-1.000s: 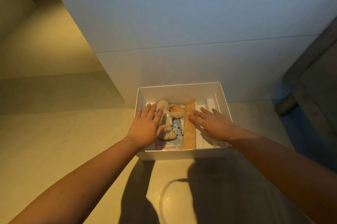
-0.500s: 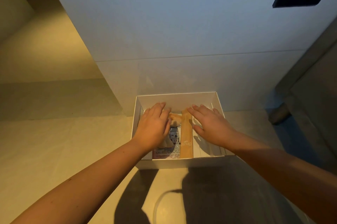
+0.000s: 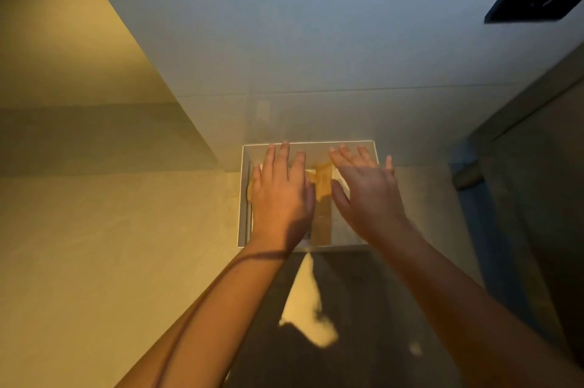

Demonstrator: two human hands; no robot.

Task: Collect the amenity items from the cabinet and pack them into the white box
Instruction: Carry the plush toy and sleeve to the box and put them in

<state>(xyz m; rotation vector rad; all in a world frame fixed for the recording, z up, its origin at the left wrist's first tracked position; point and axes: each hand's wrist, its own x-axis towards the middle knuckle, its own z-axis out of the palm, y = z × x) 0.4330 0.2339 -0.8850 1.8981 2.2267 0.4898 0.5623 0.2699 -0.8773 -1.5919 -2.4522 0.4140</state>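
The white box (image 3: 244,213) stands open on the floor (image 3: 126,245), and its far wall is just beside the white panel (image 3: 316,55) that rises behind the box. I cannot tell if they touch.

Your left hand (image 3: 279,194) lies palm down over the left half of the box. Its fingers (image 3: 275,160) are straight and a little spread, and they reach to the far wall. Your right hand (image 3: 366,194) is over the right half of the box, also palm down, with the fingers (image 3: 347,156) straight and spread wider. Neither hand pinches anything. The picture is blurred, so I cannot tell if your palms press on the contents or only hover above them.

Between your two hands, in the middle of the box, you see a long tan packet (image 3: 322,220) that lies from the near wall toward the far wall. The other amenity items are mostly hidden under your palms.

I judge that the packet is light and thin and will bend easily, so a flat push with straight fingers suits it better than a hard squeeze. The box looks like thin card. It is probably light even when it is filled, and it may slide on the smooth floor if you push sideways. If you lift it, I would hold it at the left and right walls, low near the bottom, because the upper rim may flex inward.
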